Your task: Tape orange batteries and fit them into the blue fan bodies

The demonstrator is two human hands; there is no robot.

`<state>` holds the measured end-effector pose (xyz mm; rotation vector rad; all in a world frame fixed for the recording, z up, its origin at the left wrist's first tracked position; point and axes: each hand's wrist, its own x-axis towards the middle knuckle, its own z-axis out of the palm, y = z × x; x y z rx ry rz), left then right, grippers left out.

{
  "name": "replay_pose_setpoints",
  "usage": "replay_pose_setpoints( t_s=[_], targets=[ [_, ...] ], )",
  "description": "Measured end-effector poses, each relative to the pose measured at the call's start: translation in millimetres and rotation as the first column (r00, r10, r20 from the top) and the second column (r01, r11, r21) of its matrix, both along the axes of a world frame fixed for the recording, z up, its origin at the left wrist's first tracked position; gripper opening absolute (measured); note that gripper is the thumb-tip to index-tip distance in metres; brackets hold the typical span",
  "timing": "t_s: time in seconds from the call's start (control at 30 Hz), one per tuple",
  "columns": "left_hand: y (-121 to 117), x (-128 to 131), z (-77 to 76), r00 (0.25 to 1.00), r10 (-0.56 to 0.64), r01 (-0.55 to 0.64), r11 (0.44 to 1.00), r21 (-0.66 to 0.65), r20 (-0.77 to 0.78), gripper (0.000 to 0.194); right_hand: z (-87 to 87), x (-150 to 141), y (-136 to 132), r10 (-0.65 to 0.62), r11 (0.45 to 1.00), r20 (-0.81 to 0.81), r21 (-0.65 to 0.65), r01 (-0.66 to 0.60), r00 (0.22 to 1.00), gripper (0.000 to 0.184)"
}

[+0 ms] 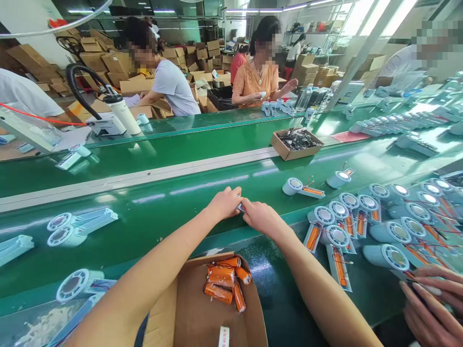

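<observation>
My left hand [224, 203] and my right hand [263, 218] meet above the green conveyor belt [155, 212]. Their fingers are closed around a small, pale, shiny piece, mostly hidden, so its kind does not show. Below my forearms is an open cardboard box [195, 308] with several orange battery cells [221, 277] in it. To the right of my right hand, a light-blue round-headed fan unit [292, 186] lies on the belt, its handle open on an orange cell and wires.
Many similar fan units [336, 236] crowd the right side. Another person's hands [434, 299] work at the lower right. More light-blue units [68, 236] lie at left. A small carton of black parts [296, 144] stands on the far side; people sit behind it.
</observation>
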<state>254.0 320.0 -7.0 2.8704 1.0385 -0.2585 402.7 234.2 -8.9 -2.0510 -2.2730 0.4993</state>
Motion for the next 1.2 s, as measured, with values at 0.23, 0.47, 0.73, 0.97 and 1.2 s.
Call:
replay_pose_setpoints(
  t_s=[0.23,0.47,0.73,0.97,1.2],
  targets=[
    [-3.0,13.3,6.4,1.0,0.009,-0.009,1.0,-0.002,-0.026,0.028,-25.6,9.4,15.5,-0.314,0.938,-0.407,0.009,0.348,0.858,0.015],
    [-6.1,23.6,10.5,1.0,0.02,-0.02,1.0,-0.019,-0.001,0.028,-44.0,28.1,18.3,-0.329,0.908,-0.719,-0.063,0.414,0.612,0.023],
    [-5.2,32.6,12.4,1.0,-0.002,0.002,1.0,-0.019,0.008,0.027,-46.7,44.6,18.3,-0.285,0.924,-0.892,-0.159,0.347,0.35,0.043],
    [-4.4,40.8,9.0,0.999,-0.007,0.008,1.0,-0.023,0.038,0.026,-47.8,54.3,18.6,-0.296,0.917,-0.92,-0.199,0.346,0.257,0.048],
    [-6.4,28.8,-0.5,0.955,-0.025,0.059,0.993,-0.106,0.295,0.033,-20.2,54.5,10.8,-0.265,0.948,-0.93,-0.203,0.246,0.255,0.041]
  ],
)
